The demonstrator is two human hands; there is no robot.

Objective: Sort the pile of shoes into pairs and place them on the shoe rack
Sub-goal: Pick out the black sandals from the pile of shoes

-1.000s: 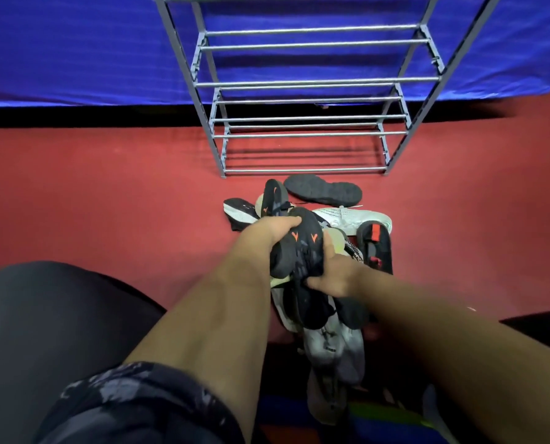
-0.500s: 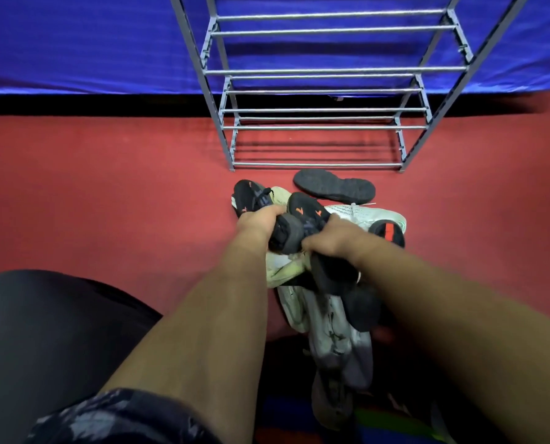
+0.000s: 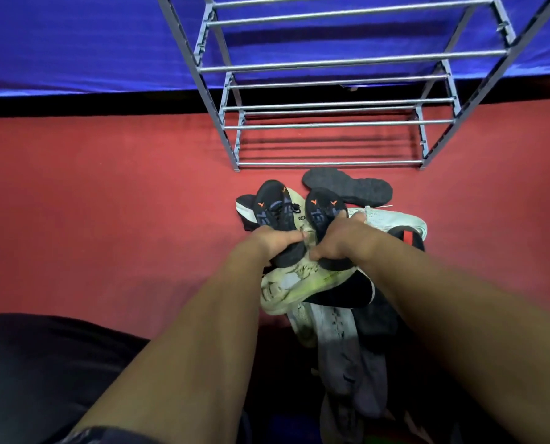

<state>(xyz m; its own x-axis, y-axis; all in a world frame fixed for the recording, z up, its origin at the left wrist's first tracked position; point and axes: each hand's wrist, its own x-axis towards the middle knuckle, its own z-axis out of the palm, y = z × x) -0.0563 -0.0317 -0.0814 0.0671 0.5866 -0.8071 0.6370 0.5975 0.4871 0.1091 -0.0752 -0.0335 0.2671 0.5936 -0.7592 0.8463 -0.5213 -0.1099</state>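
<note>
Two matching black sneakers with orange marks are held side by side above the pile, toes pointing toward the rack. My left hand grips the left black sneaker at its heel. My right hand grips the right black sneaker the same way. Under them lies the pile: a white-and-green sneaker, a white knit sneaker, a black shoe sole-up, a black-and-red slide and grey shoes. The grey metal shoe rack stands just beyond, with bare rails.
Red carpet covers the floor on both sides of the pile. A blue cloth hangs behind the rack above a dark gap. My dark-clothed knee fills the lower left.
The two black sneakers were bunched together between my hands; now each hand holds one, separated side by side. Both hands have moved forward toward the rack.
</note>
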